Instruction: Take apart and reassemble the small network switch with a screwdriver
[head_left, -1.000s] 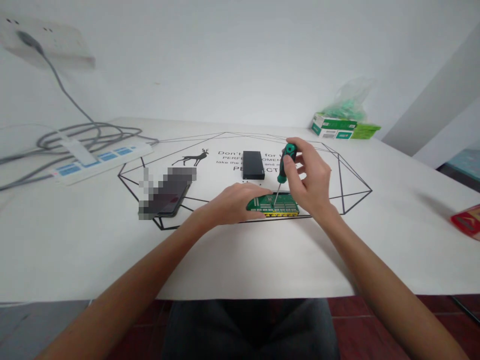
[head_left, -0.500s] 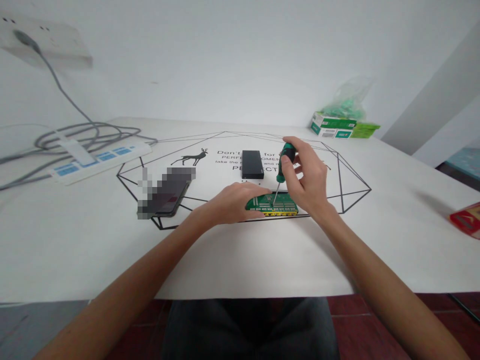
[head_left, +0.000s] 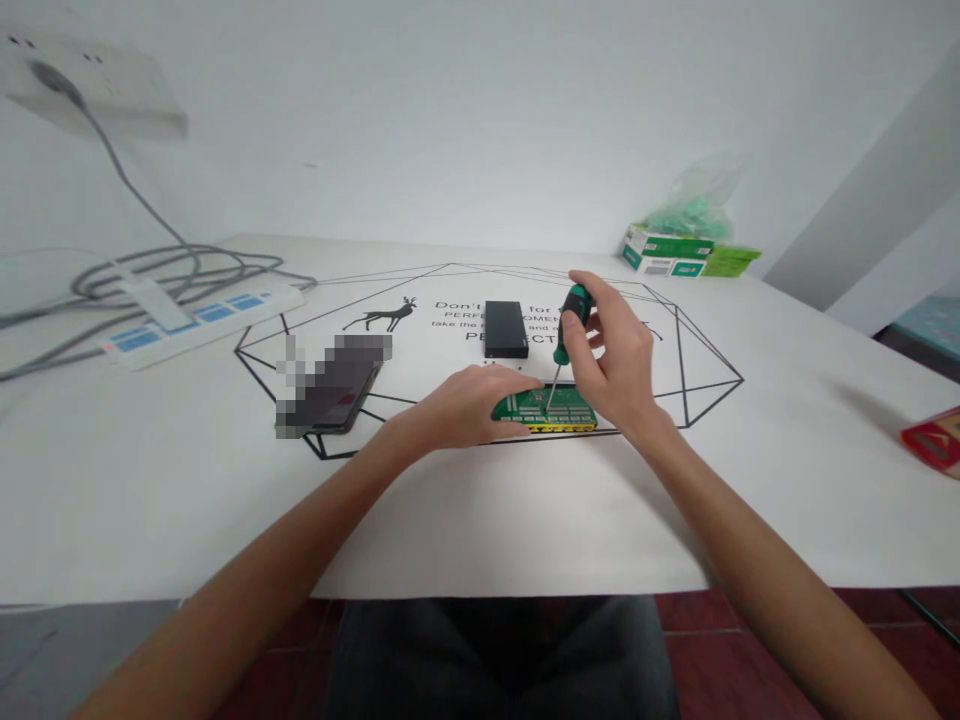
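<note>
A green circuit board [head_left: 559,408] with a yellow front strip lies flat on the white table [head_left: 480,520]. My left hand [head_left: 469,405] grips the board's left end, thumb on its near edge and fingers over the far edge. My right hand [head_left: 611,360] is closed round a green-handled screwdriver [head_left: 568,325], held nearly upright. Its metal tip rests on the middle of the board. A black rectangular box [head_left: 505,328] lies just behind the board, apart from both hands.
A dark phone [head_left: 334,395] lies left of the board. A white power strip [head_left: 202,318] with coiled grey cables sits at the far left. Green and white boxes [head_left: 671,254] under a plastic bag stand at the back right. A red packet [head_left: 934,440] lies at the right edge.
My right hand's fingers have shifted slightly on the screwdriver handle. The board and my left hand have stayed in place.
</note>
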